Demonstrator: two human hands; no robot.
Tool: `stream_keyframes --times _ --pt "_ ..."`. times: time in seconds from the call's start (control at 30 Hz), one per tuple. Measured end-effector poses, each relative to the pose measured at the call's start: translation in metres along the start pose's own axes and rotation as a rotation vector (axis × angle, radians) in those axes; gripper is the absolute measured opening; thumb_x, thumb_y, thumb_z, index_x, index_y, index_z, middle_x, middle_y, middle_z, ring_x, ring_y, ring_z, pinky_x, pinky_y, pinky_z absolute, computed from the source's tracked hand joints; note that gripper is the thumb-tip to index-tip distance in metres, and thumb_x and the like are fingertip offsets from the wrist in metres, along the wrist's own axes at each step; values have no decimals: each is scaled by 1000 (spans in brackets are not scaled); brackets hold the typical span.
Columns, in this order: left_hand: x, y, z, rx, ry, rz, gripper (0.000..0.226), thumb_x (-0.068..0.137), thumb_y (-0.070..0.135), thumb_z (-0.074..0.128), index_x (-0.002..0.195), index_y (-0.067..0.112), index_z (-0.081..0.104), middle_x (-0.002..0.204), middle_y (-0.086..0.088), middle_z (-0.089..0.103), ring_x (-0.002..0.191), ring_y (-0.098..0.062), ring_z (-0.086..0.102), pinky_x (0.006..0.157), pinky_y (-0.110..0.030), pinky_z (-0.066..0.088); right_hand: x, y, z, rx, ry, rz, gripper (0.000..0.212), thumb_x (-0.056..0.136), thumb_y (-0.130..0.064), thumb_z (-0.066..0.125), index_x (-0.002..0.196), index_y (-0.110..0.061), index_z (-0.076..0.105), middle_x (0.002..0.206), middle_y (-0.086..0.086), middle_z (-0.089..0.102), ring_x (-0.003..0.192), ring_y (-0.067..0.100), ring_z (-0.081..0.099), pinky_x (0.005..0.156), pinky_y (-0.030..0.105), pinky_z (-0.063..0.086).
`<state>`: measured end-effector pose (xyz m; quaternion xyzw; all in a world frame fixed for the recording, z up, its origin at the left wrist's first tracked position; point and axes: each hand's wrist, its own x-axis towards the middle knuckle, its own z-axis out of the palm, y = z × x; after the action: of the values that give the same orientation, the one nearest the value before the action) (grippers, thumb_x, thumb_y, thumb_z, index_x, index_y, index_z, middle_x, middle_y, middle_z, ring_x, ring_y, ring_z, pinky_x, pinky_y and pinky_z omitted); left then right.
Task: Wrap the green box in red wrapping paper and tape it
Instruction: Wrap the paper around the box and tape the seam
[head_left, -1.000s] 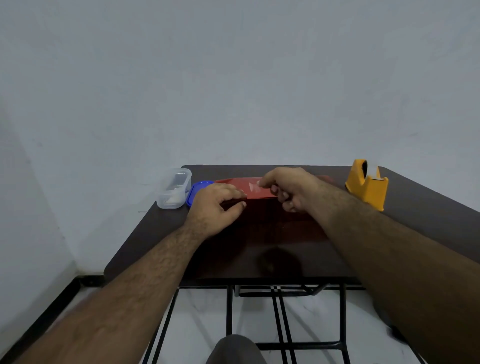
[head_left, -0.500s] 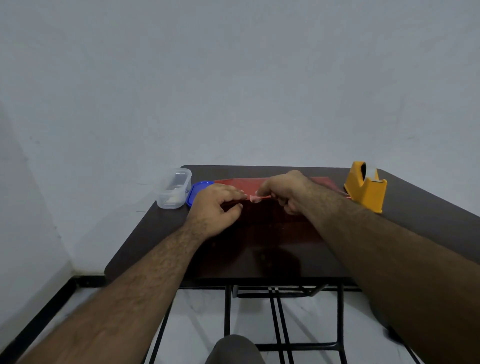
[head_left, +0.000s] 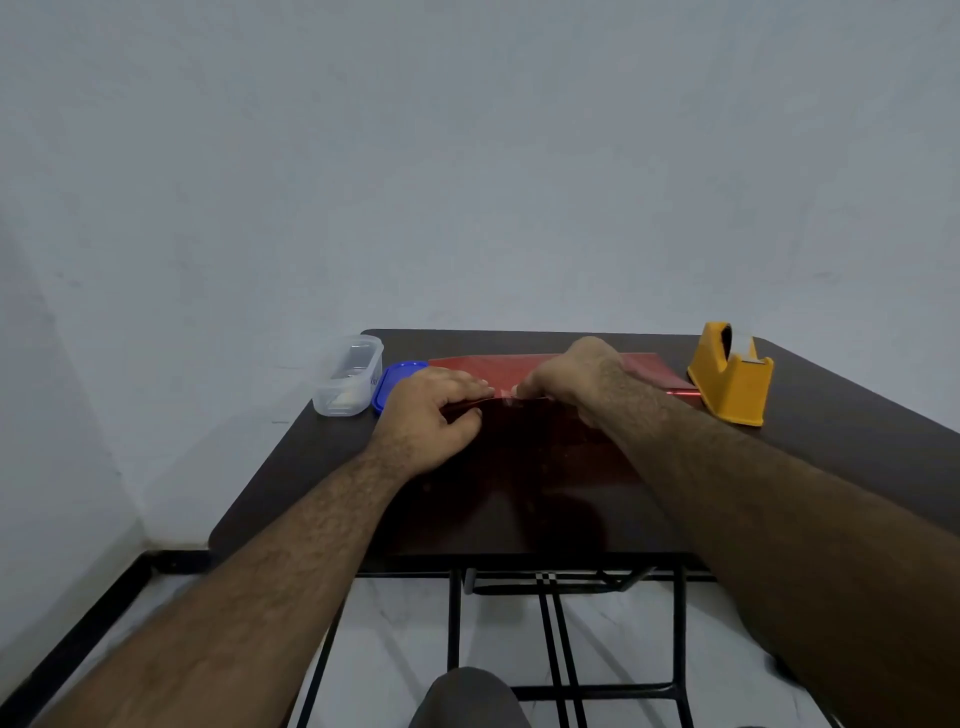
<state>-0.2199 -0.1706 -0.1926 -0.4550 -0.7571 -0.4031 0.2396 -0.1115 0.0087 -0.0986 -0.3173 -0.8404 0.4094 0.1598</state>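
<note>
A sheet of red wrapping paper (head_left: 498, 366) lies on the dark table (head_left: 311, 457) at its far middle. My left hand (head_left: 431, 415) pinches the paper's near edge between thumb and fingers. My right hand (head_left: 576, 379) pinches the same edge just to the right, fingers curled, with a small pale bit showing at its fingertips. The two hands nearly touch. No green box shows; the hands and the paper hide what lies under them. A yellow tape dispenser (head_left: 730, 382) with a clear tape roll stands at the far right.
A clear plastic container (head_left: 347, 382) sits at the table's far left, with a blue lid (head_left: 397, 384) beside it. The table backs onto a pale wall. Black metal table legs (head_left: 550, 623) and a white floor show below the near edge.
My right hand has moved slightly right and back along the paper's edge. The red paper lies flatter and lower than one second ago. My left hand has stayed in place.
</note>
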Motion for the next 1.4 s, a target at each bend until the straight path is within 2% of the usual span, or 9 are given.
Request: stream_keyframes --times 0.4,0.53,0.63,0.77,0.87,0.93,1.03,1.23,1.4 --pt "-1 3 -2 10 -18 11 42 77 21 69 117 24 83 118 10 79 113 -5 69 104 -35 55 2 -15 -16 -367 -41 35 72 55 -64 97 92 -11 64 86 5 69 71 20 64 54 27 45" --pt "-2 5 -2 3 -6 -1 42 77 20 69 116 25 83 117 10 79 113 -5 68 104 -31 54 12 -1 -18 -262 -50 89 72 59 -53 100 96 -6 59 89 7 63 87 26 67 82 35 57" --pt "-1 5 -2 -5 -3 -11 42 77 21 69 116 25 83 117 11 79 113 -5 68 105 -34 54 14 3 -24 -241 -23 62 52 75 -36 95 98 -7 58 90 9 60 83 25 63 81 35 57" --pt "0 3 1 -32 24 -26 39 77 26 70 113 25 84 114 12 79 110 -4 70 102 -40 56 15 5 -22 -303 110 -232 19 78 -25 85 86 -16 70 83 -2 70 76 14 67 60 25 51" --pt "1 1 2 -36 51 -45 36 78 32 71 111 26 84 111 14 79 108 -3 69 100 -43 57 13 13 -12 -315 -10 -584 14 78 -13 76 83 -26 78 77 -15 69 76 1 66 71 22 50" --pt "0 3 3 -56 78 -50 32 79 31 73 108 25 85 108 13 79 106 -4 70 99 -43 57 12 21 -5 -415 -69 -731 15 78 -21 76 88 -31 80 85 -18 67 83 2 64 81 26 52" --pt "1 4 3 -67 94 -64 29 80 30 74 106 25 85 106 14 79 105 -3 70 98 -43 58 14 34 2 -400 -43 -819 15 78 -41 74 89 -33 81 94 -14 69 95 10 65 89 35 55" --pt "2 2 8 -57 161 -25 30 81 32 73 108 23 83 111 12 78 110 -9 67 102 -39 54 17 47 14 -242 26 -877 10 79 -29 85 89 -31 81 93 -14 67 88 7 66 83 36 58" --pt "9 4 14 9 169 117 27 85 33 78 110 24 83 134 8 71 125 -15 62 112 -31 41 20 52 23 -136 75 -889 18 72 -45 73 84 -34 80 98 -15 62 101 15 62 90 39 54"
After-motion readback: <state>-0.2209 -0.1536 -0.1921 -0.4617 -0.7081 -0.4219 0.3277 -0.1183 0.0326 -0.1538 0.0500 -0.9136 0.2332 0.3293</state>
